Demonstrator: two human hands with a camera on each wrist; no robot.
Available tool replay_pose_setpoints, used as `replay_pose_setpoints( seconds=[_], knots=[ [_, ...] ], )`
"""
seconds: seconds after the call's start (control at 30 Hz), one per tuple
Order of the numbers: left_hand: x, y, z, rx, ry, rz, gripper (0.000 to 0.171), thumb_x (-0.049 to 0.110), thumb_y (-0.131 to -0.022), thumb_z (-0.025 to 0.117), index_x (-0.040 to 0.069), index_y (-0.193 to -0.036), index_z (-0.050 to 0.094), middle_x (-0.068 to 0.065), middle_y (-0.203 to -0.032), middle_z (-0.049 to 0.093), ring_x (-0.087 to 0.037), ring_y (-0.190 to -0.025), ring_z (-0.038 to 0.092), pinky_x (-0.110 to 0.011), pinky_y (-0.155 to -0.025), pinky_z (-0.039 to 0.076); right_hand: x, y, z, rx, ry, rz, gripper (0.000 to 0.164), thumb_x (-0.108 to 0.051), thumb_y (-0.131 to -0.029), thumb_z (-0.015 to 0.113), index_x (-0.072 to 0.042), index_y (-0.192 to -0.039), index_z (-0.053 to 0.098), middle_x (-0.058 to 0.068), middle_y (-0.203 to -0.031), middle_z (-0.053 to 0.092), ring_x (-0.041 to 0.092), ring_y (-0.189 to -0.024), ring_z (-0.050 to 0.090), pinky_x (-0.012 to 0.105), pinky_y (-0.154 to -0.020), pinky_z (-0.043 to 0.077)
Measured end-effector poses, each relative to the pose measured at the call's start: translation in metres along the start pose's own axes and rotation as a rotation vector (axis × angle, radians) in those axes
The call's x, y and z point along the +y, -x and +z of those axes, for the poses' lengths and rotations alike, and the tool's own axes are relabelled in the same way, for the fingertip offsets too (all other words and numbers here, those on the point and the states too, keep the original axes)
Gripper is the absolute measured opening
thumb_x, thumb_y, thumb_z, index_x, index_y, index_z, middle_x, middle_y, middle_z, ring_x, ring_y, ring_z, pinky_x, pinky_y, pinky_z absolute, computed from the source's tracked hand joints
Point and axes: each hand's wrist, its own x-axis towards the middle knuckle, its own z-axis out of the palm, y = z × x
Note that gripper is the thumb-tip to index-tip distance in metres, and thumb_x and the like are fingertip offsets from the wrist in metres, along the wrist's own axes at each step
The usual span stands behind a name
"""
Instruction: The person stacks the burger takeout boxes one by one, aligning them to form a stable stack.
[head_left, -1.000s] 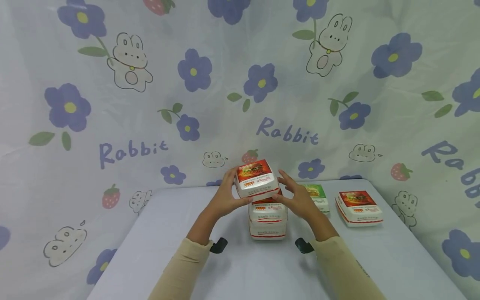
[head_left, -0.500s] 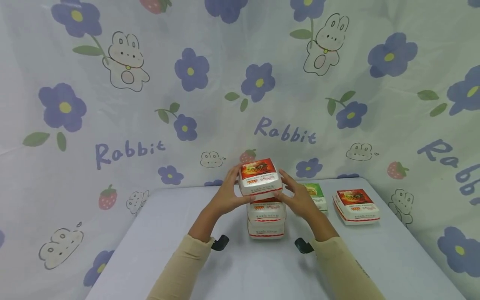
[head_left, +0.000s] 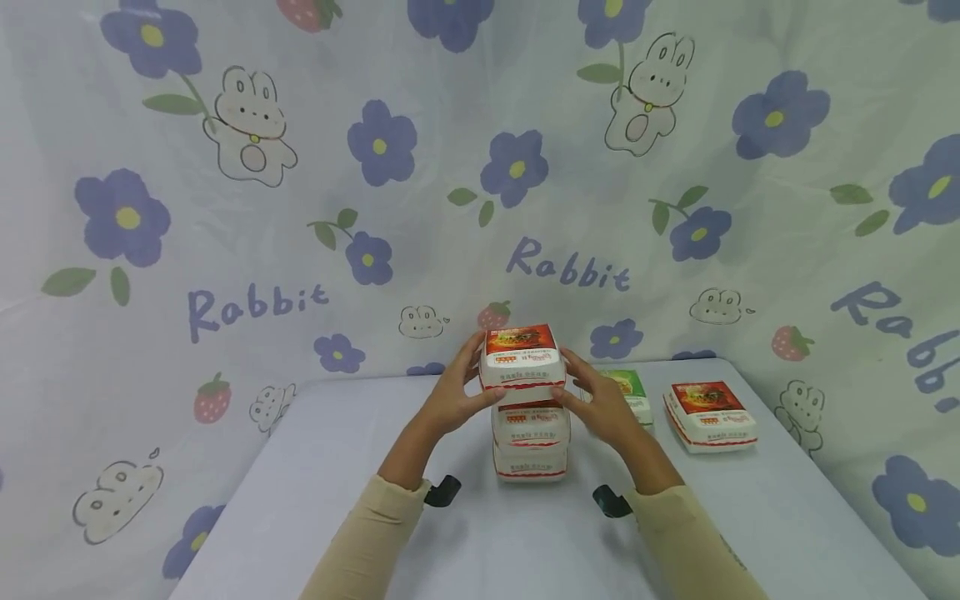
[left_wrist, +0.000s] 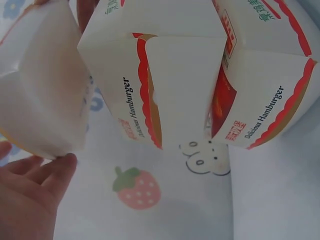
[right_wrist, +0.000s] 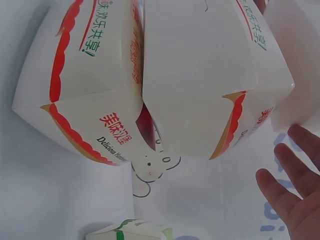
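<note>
A white burger box with a red burger-picture lid (head_left: 522, 362) is held level over two stacked boxes of the same kind, the middle one (head_left: 531, 425) and the bottom one (head_left: 531, 463). My left hand (head_left: 456, 393) grips its left side, thumb at the lower front. At the right side my right hand (head_left: 602, 407) holds it, thumb on the front corner. In the left wrist view, fingertips meet the lower edge of the held box (left_wrist: 42, 80). The right wrist view shows spread fingers (right_wrist: 280, 192) beside the stack, the upper fingertip at the held box.
To the right on the white table (head_left: 330, 467) stand a green-lidded burger box (head_left: 636, 397), partly behind my right hand, and another red-lidded box (head_left: 711, 419). A cloth with rabbits and flowers (head_left: 435, 208) hangs behind the table.
The held box has gone from tilted to level, shifted right over the stack and come down slightly. Both hands have moved with it; the other boxes stay in place.
</note>
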Motion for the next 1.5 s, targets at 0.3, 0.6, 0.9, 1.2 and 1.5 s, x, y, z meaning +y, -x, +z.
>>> replay_pose_setpoints(
  seconds=[0.3, 0.6, 0.9, 1.2, 1.5],
  knots=[
    [-0.018, -0.002, 0.006, 0.015, 0.010, 0.009, 0.093, 0.021, -0.084, 0.076, 0.019, -0.156, 0.018, -0.007, -0.156, 0.030, -0.026, -0.140, 0.033, -0.049, -0.109, 0.033, 0.000, 0.007, 0.002, 0.019, -0.008, -0.003, 0.077, -0.063, -0.085, 0.061, -0.041, -0.152, 0.029, 0.010, -0.147, 0.045, 0.044, -0.126, 0.047, 0.063, -0.092, 0.044],
    [-0.033, -0.004, 0.011, 0.035, 0.005, 0.038, 0.092, 0.039, -0.082, 0.076, 0.025, -0.155, 0.021, 0.004, -0.153, 0.036, -0.016, -0.139, 0.035, -0.045, -0.108, 0.035, 0.002, 0.010, 0.000, 0.017, -0.039, -0.020, 0.077, -0.059, -0.087, 0.062, -0.036, -0.153, 0.030, 0.012, -0.147, 0.044, 0.044, -0.127, 0.046, 0.061, -0.097, 0.041],
    [-0.032, 0.000, 0.015, 0.029, 0.015, 0.034, 0.093, 0.040, -0.082, 0.076, 0.023, -0.155, 0.022, 0.006, -0.153, 0.036, -0.015, -0.138, 0.036, -0.046, -0.108, 0.035, 0.003, 0.015, -0.002, 0.012, -0.025, 0.027, 0.076, -0.061, -0.085, 0.063, -0.042, -0.151, 0.031, 0.009, -0.147, 0.044, 0.043, -0.127, 0.047, 0.062, -0.091, 0.045],
    [-0.032, 0.003, 0.022, 0.022, 0.021, -0.006, 0.093, 0.035, -0.083, 0.076, 0.025, -0.156, 0.020, 0.005, -0.157, 0.028, -0.017, -0.140, 0.033, -0.042, -0.107, 0.037, 0.009, 0.020, -0.002, 0.035, -0.019, -0.007, 0.076, -0.059, -0.085, 0.065, -0.038, -0.151, 0.033, 0.010, -0.145, 0.047, 0.044, -0.126, 0.048, 0.061, -0.090, 0.046],
    [-0.005, 0.010, 0.021, 0.001, 0.028, -0.013, 0.089, 0.020, -0.085, 0.073, 0.009, -0.155, 0.019, -0.010, -0.156, 0.029, -0.027, -0.139, 0.034, -0.049, -0.109, 0.033, 0.013, 0.024, 0.001, 0.034, -0.054, 0.058, 0.078, -0.062, -0.082, 0.066, -0.041, -0.150, 0.034, 0.009, -0.146, 0.046, 0.042, -0.128, 0.046, 0.060, -0.091, 0.046]
  ],
)
